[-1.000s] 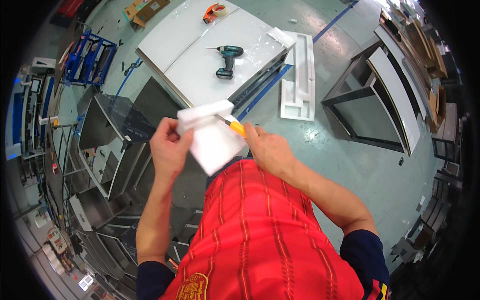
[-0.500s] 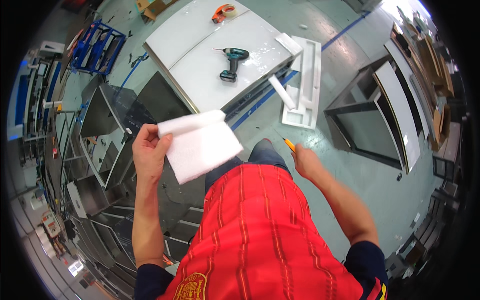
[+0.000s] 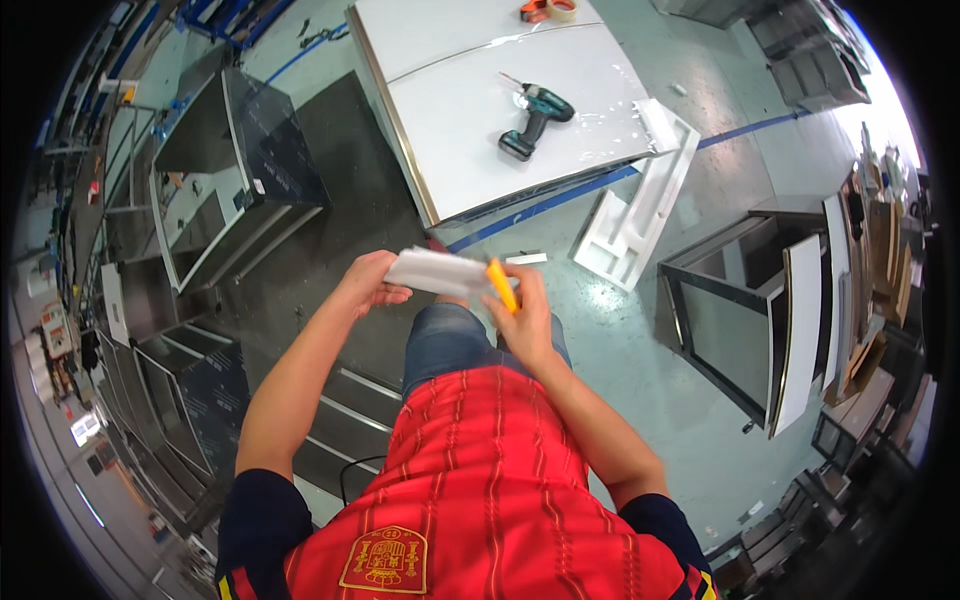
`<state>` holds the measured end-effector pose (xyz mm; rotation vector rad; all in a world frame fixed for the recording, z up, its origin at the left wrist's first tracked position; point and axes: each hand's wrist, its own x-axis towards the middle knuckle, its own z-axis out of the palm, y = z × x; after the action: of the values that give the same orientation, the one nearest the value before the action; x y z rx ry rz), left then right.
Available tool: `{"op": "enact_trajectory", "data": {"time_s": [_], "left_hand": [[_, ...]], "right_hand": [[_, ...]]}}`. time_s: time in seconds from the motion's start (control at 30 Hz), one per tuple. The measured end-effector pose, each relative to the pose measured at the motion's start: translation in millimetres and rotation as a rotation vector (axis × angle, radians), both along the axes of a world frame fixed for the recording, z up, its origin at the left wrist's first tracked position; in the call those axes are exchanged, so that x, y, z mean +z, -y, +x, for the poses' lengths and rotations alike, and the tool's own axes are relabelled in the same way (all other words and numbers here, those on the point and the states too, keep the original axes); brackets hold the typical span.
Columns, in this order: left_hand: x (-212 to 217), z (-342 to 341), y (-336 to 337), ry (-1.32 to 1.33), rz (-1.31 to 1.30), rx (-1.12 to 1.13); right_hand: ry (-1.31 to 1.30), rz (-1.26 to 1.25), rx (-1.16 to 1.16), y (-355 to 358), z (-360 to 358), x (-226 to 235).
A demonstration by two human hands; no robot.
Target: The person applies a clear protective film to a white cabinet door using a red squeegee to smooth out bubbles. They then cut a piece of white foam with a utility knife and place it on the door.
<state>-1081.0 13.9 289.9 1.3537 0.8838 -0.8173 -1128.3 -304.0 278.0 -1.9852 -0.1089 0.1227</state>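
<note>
My left hand (image 3: 366, 282) grips a white foam block (image 3: 437, 271) by its left end, holding it in front of my knees. A yellow utility knife (image 3: 502, 285) is in my closed right hand (image 3: 528, 318), up against the foam's right end. Motion smears that end, so I cannot tell whether the blade or my right fingers touch it. Beyond my hands, a teal and black cordless drill (image 3: 539, 120) lies on a white-topped table (image 3: 450, 130).
Orange tape dispenser (image 3: 535, 11) and tape roll (image 3: 562, 10) sit at the table's far edge. A white foam tray (image 3: 625, 235) rests on the floor beside it. Dark-framed cabinets stand left (image 3: 235, 170) and right (image 3: 730, 310). A small white strip (image 3: 526, 259) lies ahead of my knees.
My right hand has brought the knife in from the right to the foam. The foam has tilted and now shows a narrow side. The view has shifted.
</note>
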Motion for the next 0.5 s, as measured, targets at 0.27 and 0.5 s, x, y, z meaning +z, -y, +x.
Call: {"op": "enact_trajectory", "data": {"time_s": [0.27, 0.5], "left_hand": [[-132, 12, -16, -0.174, -0.183, 0.43], [-219, 39, 19, 0.374, 0.002, 0.57]], "right_hand": [[-0.646, 0.394, -0.247, -59, 85, -110], [-0.75, 0.595, -0.66, -135, 98, -192]]}}
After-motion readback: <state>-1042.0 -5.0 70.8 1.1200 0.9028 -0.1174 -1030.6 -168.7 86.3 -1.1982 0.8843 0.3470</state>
